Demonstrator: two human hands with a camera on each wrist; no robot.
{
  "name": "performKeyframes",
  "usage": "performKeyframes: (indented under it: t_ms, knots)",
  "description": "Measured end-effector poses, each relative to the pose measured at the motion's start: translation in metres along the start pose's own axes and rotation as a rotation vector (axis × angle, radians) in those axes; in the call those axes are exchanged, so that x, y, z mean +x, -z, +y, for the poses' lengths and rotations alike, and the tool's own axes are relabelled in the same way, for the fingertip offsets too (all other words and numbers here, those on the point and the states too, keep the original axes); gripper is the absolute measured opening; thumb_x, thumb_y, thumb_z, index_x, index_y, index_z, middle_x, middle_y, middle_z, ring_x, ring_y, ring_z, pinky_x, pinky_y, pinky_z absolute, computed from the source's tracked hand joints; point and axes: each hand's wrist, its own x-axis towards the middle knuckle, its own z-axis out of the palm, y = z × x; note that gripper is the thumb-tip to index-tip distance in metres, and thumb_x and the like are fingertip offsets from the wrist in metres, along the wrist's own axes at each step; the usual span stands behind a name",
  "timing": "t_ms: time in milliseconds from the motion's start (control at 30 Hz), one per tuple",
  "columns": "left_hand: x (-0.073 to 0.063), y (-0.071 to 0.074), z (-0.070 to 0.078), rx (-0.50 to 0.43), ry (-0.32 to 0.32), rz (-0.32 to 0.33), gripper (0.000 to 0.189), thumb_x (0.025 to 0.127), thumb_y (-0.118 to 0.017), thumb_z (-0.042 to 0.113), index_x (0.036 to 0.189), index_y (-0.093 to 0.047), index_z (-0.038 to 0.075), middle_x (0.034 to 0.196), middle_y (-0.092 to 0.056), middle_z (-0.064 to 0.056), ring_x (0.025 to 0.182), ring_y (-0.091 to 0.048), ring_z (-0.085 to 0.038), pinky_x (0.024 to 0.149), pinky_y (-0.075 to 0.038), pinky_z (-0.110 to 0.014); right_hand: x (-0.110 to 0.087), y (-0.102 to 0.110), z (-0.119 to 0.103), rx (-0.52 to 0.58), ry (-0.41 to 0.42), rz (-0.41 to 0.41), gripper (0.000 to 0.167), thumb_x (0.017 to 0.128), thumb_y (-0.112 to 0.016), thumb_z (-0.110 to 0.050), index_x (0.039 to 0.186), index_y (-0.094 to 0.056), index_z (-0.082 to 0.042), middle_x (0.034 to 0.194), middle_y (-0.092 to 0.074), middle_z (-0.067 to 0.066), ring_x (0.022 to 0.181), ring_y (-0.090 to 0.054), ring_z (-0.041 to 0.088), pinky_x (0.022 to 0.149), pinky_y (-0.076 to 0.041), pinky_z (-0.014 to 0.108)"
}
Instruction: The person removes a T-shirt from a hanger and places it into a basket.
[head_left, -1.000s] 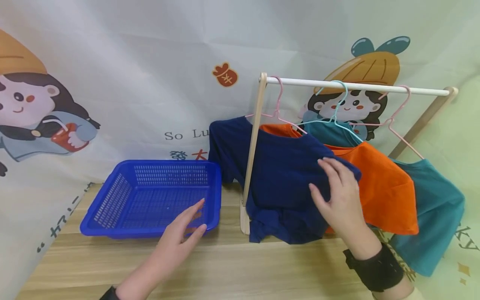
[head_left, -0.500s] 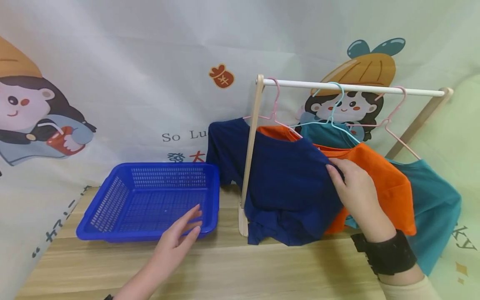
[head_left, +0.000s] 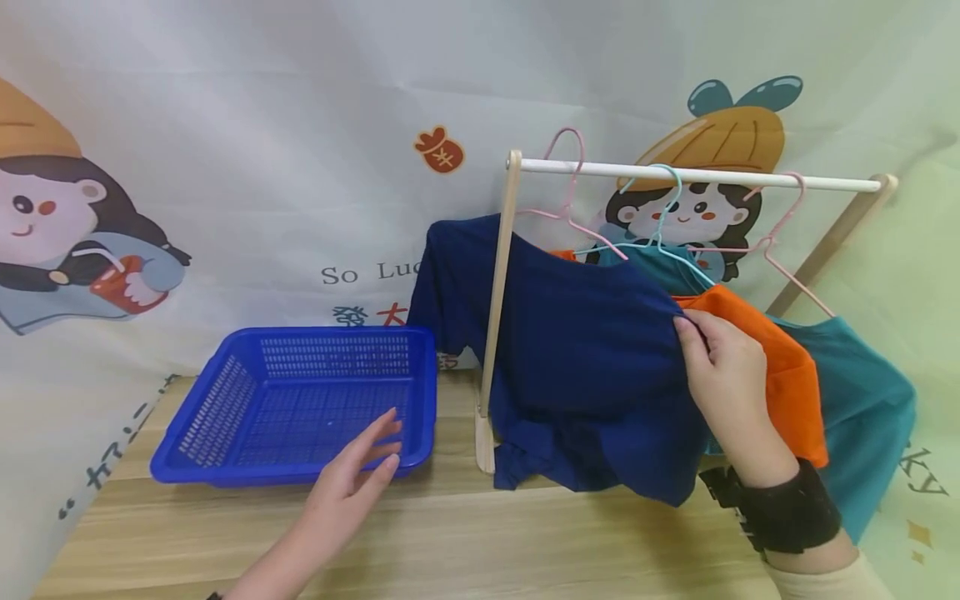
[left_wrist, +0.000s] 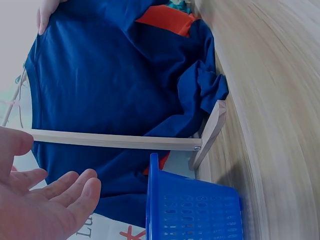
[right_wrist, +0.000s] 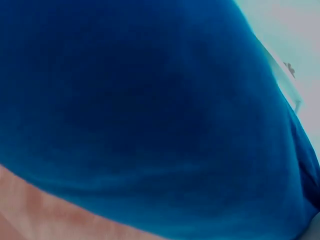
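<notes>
So, navy shirt [head_left: 592,350] in right hand's [head_left: 726,375] pinch

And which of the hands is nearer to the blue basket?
Left. The left hand is by the near right corner of the basket; the right hand is farther off to the right, pinching the dark blue shirt.

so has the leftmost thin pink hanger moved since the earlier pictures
Yes: in the head view, the thin pink hanger has risen and shifted right against the white horizontal rod.
</notes>
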Motion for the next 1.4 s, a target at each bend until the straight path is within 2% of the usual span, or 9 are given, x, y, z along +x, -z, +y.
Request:
performKeyframes:
  t_ms: [167,267,433,767,833,900,1000,1067,1400]
  knots:
    - [0.001,0.001,0.0,0.0,-0.007,0.002,0.049,0.099,-0.05,0.016,0.145,-0.036,0.013,0.136,-0.052,-0.011,0.116,-0.058,-0.027,0.091,-0.051,-0.035,-0.003,0.017,0.002,0.0,-0.048,0.033,0.026,0.096,-0.056,-0.021,0.103,-0.068,0.002,0.092,-0.068,0.021,0.08,-0.057,0.035,0.071,-0.039,0.031]
    - [0.0,0.001,-0.001,-0.004,-0.017,0.007,0.049,0.098,-0.051,0.015,0.145,-0.037,0.012,0.136,-0.052,-0.012,0.115,-0.058,-0.029,0.09,-0.052,-0.034,-0.01,0.026,0.005,-0.008,-0.1,0.052,0.025,0.095,-0.058,-0.021,0.101,-0.069,0.0,0.081,-0.065,0.017,0.076,-0.054,0.015,0.069,-0.037,0.024]
    - [-0.002,0.002,-0.003,0.004,-0.023,0.009,0.049,0.098,-0.051,0.013,0.145,-0.036,0.011,0.136,-0.052,-0.012,0.114,-0.058,-0.03,0.089,-0.052,-0.03,-0.029,0.037,0.011,-0.021,-0.23,0.022,0.025,0.095,-0.058,-0.022,0.102,-0.071,-0.003,0.085,-0.067,0.014,0.076,-0.039,-0.012,0.072,-0.037,0.02]
    - [-0.007,0.003,-0.005,0.002,-0.019,-0.01,0.05,0.098,-0.052,0.013,0.145,-0.035,0.011,0.136,-0.051,-0.013,0.112,-0.059,-0.029,0.089,-0.052,-0.029,-0.074,0.049,0.031,-0.1,-0.336,-0.073,0.026,0.094,-0.058,-0.024,0.104,-0.07,-0.003,0.098,-0.07,0.018,0.074,-0.031,-0.026,0.069,-0.038,0.016]
    - [-0.008,0.003,-0.005,0.009,-0.019,-0.014,0.051,0.098,-0.051,0.014,0.145,-0.035,0.011,0.136,-0.051,-0.012,0.112,-0.059,-0.029,0.089,-0.052,-0.029,-0.083,0.051,0.036,-0.114,-0.351,-0.081,0.025,0.093,-0.06,-0.024,0.103,-0.071,-0.004,0.097,-0.072,0.011,0.075,-0.03,-0.029,0.07,-0.038,0.014]
    - [-0.009,0.004,-0.005,0.016,-0.016,-0.017,0.051,0.098,-0.052,0.014,0.145,-0.035,0.011,0.136,-0.052,-0.012,0.112,-0.059,-0.029,0.089,-0.052,-0.029,-0.09,0.054,0.04,-0.104,-0.37,-0.086,0.024,0.091,-0.063,-0.023,0.103,-0.071,-0.004,0.09,-0.071,-0.013,0.076,-0.031,-0.03,0.069,-0.036,0.008]
    - [-0.009,0.004,-0.005,0.029,-0.009,-0.022,0.05,0.098,-0.052,0.015,0.145,-0.035,0.013,0.136,-0.052,-0.01,0.112,-0.059,-0.027,0.088,-0.052,-0.03,-0.099,0.06,0.045,-0.065,-0.403,-0.083,0.023,0.088,-0.067,-0.022,0.101,-0.072,-0.004,0.082,-0.053,-0.043,0.075,-0.037,-0.03,0.068,-0.034,0.001]
    - [-0.009,0.004,-0.004,0.034,-0.007,-0.025,0.05,0.098,-0.051,0.016,0.145,-0.036,0.014,0.136,-0.052,-0.01,0.113,-0.059,-0.026,0.088,-0.053,-0.03,-0.103,0.065,0.048,-0.049,-0.414,-0.099,0.025,0.087,-0.069,-0.023,0.101,-0.072,-0.003,0.079,-0.041,-0.051,0.073,-0.04,-0.029,0.066,-0.034,-0.001]
    - [-0.011,0.0,-0.005,0.054,-0.065,-0.008,0.048,0.097,-0.052,0.01,0.143,-0.039,0.012,0.133,-0.055,-0.011,0.108,-0.06,-0.026,0.084,-0.054,-0.03,-0.113,0.098,0.065,-0.1,-0.318,-0.257,0.025,0.09,-0.064,-0.016,0.099,-0.07,0.006,0.084,-0.055,-0.035,0.072,-0.04,-0.028,0.058,-0.037,-0.001]
